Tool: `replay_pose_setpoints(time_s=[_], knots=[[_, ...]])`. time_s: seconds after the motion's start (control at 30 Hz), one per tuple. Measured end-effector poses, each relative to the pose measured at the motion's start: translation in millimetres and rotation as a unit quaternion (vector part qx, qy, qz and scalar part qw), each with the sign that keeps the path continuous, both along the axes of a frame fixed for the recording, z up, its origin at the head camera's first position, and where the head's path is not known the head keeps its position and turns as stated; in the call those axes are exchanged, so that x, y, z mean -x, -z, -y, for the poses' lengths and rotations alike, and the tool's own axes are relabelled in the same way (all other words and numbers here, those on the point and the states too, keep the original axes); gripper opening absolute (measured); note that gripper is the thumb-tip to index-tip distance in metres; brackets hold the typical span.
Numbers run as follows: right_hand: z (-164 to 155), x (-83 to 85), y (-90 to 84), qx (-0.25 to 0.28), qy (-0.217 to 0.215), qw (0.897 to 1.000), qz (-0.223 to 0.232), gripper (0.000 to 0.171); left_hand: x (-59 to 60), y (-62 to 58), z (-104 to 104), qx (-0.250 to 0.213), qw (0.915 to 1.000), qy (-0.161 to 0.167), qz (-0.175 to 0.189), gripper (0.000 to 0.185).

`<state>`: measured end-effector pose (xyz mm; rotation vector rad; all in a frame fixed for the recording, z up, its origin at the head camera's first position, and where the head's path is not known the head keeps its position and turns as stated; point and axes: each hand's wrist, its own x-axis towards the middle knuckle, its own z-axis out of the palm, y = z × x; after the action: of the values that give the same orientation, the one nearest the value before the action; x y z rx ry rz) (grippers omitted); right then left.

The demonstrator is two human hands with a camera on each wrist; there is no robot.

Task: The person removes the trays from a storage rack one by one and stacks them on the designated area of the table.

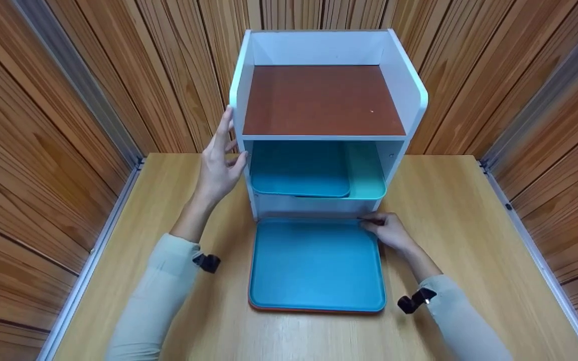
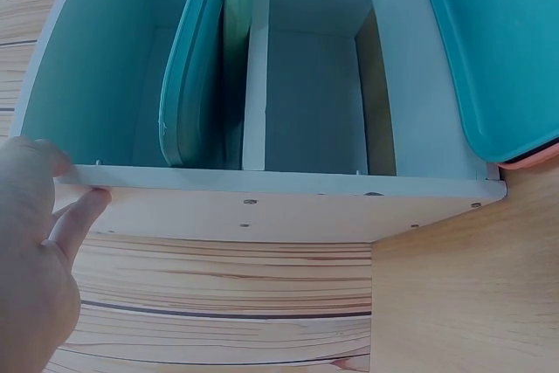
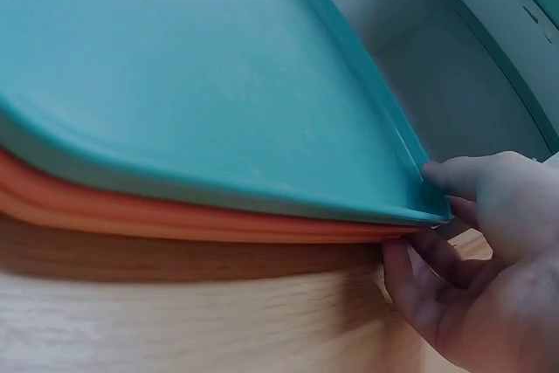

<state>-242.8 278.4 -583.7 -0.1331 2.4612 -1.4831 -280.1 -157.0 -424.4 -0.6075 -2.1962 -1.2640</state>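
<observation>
A white shelf unit [image 1: 314, 206] with a brown top board stands on the table. My left hand [image 1: 221, 163] rests against its left side panel [image 2: 262, 207], fingers rather straight, fingertips at the front edge. A blue-teal tray [image 1: 316, 265] lies on an orange tray [image 3: 157, 223] before the unit. My right hand [image 1: 388, 230] pinches the stack's far right corner. In the right wrist view, its thumb [image 3: 458, 176] is on the teal rim and its fingers are beneath the orange edge. Inside the middle compartment are a blue tray [image 1: 301, 170] and a light green tray [image 1: 367, 173].
Wood-patterned walls [image 1: 38, 150] enclose the table [image 1: 469, 240] at the back and both sides. Behind the stacked trays, the unit's lower compartment [image 2: 314, 102] opens forward. Bare tabletop lies left and right of the trays.
</observation>
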Motion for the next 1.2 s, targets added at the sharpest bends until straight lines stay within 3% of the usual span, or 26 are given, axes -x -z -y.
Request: replay_pose_setpoints(time_s=[0.33,0.57,0.83,1.0,1.2], knots=[[-1.5,-5.2,-4.2,0.010,0.017,1.000,0.020,0.041,-0.7,1.4,0.5,-0.001,1.0000,-0.005,0.001,0.083],[-12.5,-6.2,2.1,-0.010,-0.021,0.999,0.040,0.047,-1.0,3.1,0.1,0.001,1.0000,-0.001,0.004,0.082],[-18.0,-4.6,0.0,-0.025,-0.044,0.999,0.000,0.045,0.8,-1.8,-0.8,-0.005,1.0000,0.000,0.001,0.084],[-16.1,-12.6,-13.6,-0.021,-0.032,0.999,-0.015,0.043,0.3,-0.9,-1.2,-0.005,1.0000,0.003,0.001,0.084],[-11.7,-19.2,-32.9,-0.023,-0.010,0.996,-0.084,0.034,-0.9,0.0,-0.7,-0.002,1.0000,-0.006,0.006,0.085]])
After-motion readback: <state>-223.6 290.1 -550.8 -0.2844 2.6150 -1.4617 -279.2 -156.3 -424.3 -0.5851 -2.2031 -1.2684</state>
